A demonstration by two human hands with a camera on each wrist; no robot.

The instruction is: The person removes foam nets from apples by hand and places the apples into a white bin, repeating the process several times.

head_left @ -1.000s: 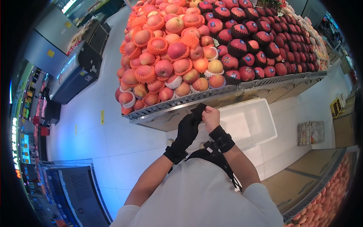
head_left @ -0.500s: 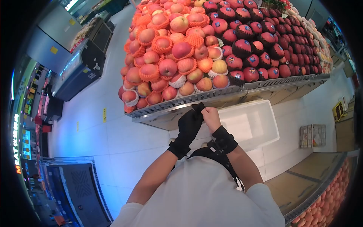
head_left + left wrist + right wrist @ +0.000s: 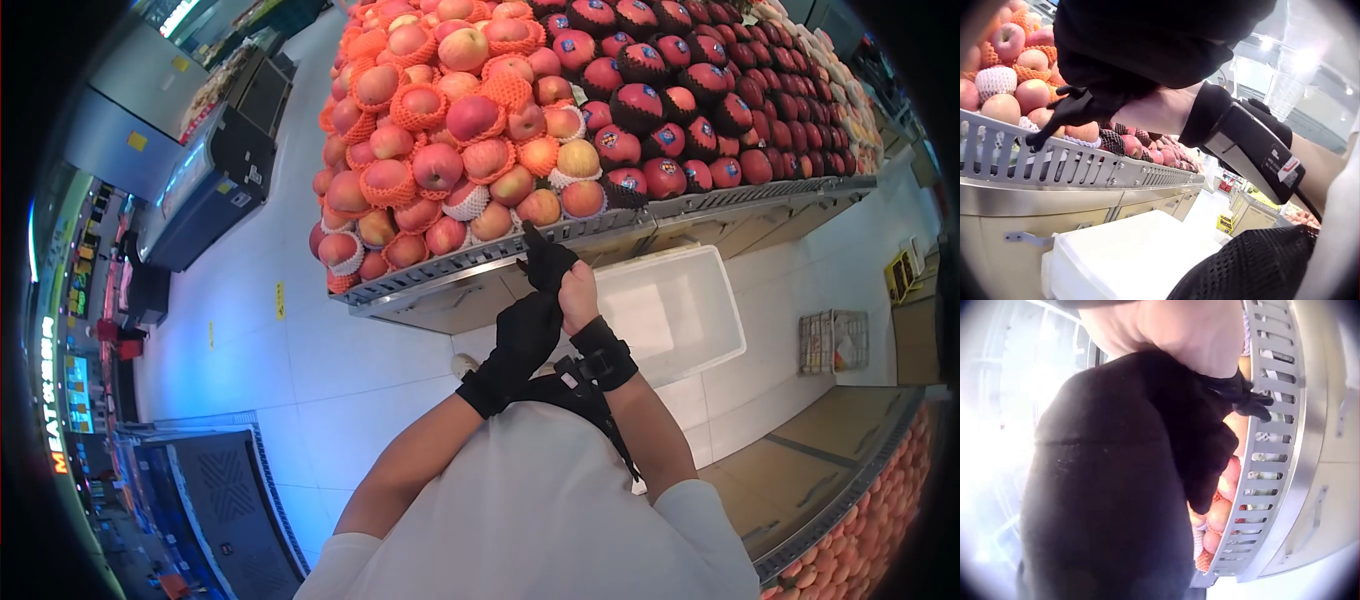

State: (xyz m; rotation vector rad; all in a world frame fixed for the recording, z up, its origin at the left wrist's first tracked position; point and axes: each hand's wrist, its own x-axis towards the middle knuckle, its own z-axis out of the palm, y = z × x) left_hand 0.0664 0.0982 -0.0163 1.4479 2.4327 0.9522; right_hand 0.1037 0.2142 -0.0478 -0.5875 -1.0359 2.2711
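Note:
My left hand (image 3: 527, 330), in a black glove, is at the bare part of my right hand (image 3: 577, 290) and grips the edge of a second black glove (image 3: 549, 264). That glove covers the right hand's fingers, while the back of the hand and the wrist show skin. In the left wrist view the gloved fingers (image 3: 1079, 112) of the right hand point toward the display rail. The left hand's dark glove (image 3: 1110, 462) fills much of the right wrist view, its fingertips partly hidden.
Apples in foam nets (image 3: 440, 165) are heaped behind a metal rail (image 3: 450, 268), beside dark red apples (image 3: 665, 178). Below stands a white tub (image 3: 720, 300). A wire basket (image 3: 833, 342) is on the floor at right, and another fruit display (image 3: 870, 520) at lower right.
Both hands have moved up toward the rail. The black glove, earlier bunched at the fingertips, now extends beyond the right hand with its fingers spread.

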